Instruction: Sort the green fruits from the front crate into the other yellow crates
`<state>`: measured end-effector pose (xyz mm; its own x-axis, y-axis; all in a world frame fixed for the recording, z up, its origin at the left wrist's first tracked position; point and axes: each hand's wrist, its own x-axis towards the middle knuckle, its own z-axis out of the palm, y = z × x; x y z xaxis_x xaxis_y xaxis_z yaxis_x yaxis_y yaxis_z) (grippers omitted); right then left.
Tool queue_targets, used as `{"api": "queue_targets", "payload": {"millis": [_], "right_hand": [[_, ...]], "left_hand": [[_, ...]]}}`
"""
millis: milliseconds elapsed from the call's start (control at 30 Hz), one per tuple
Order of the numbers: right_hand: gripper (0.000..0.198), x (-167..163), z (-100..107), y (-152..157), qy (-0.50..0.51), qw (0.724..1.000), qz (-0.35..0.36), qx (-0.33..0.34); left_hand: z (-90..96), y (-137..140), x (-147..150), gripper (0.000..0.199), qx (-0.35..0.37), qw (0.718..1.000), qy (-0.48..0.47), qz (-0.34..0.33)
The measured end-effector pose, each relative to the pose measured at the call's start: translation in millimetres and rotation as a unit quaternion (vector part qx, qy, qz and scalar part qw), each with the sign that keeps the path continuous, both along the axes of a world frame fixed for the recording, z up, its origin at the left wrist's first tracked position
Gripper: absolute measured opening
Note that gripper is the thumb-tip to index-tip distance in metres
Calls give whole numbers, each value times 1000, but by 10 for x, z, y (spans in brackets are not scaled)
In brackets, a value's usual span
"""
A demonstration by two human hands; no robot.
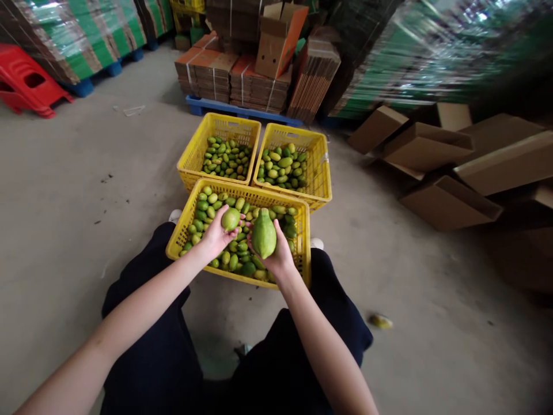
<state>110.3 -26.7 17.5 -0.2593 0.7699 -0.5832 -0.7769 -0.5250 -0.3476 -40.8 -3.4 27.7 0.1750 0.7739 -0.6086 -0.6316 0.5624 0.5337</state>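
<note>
My left hand (219,230) has its fingers curled round a small yellow-green lemon (230,219). Beside it, my right hand (279,253) grips a much larger, pear-shaped green lemon (263,235), its narrow neck pointing away from me. Both hands are above the near yellow crate (250,281), which stands on the floor between my legs. Green and yellowish lemons (233,262) of mixed size fill that crate, partly hidden by my hands.
Behind stand two more yellow crates, left (184,167) and right (326,173), with lemons inside. Flattened cartons (211,75) are stacked on a blue pallet (242,109). Open cardboard boxes (427,147) lie at right. A red stool (30,80) stands at left; a yellowish fruit (381,321) lies on the floor.
</note>
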Motion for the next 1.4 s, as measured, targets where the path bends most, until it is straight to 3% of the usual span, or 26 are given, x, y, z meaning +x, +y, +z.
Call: {"api": "queue_targets", "payload": {"millis": [233, 333, 467, 567, 833, 1033, 1167, 1267, 1367, 1400], "right_hand": [[33, 26, -108, 11, -20, 999, -3, -47], [30, 46, -103, -10, -22, 1000, 5, -14], [16, 20, -74, -45, -49, 998, -1, 26], [15, -18, -53, -63, -55, 998, -9, 27], [30, 14, -51, -20, -30, 995, 39, -86], [40, 42, -30, -12, -25, 991, 46, -120], [22, 96, -22, 9, -33, 995, 21, -95], [14, 149, -21, 32, -69, 995, 40, -65], [39, 210, -40, 64, -164, 986, 16, 12], [51, 231, -55, 76, -202, 978, -3, 47]], "left_hand": [[-115, 3, 16, 34, -9, 1000, -28, -11], [-111, -1, 32, 29, -32, 999, -12, -8], [-91, -4, 62, 17, 19, 999, 42, 2], [-125, 10, 48, 16, 6, 999, 43, 2], [-379, 80, 4, 22, -95, 995, -5, 7], [-217, 61, 86, 31, -135, 990, -30, 20], [-79, 29, 93, 30, -131, 991, -11, 3], [-94, 0, 91, 21, -102, 995, 21, -12], [-193, -44, 107, 8, -20, 991, 127, -36], [-230, -61, 117, 14, 24, 983, 180, -39]]}}
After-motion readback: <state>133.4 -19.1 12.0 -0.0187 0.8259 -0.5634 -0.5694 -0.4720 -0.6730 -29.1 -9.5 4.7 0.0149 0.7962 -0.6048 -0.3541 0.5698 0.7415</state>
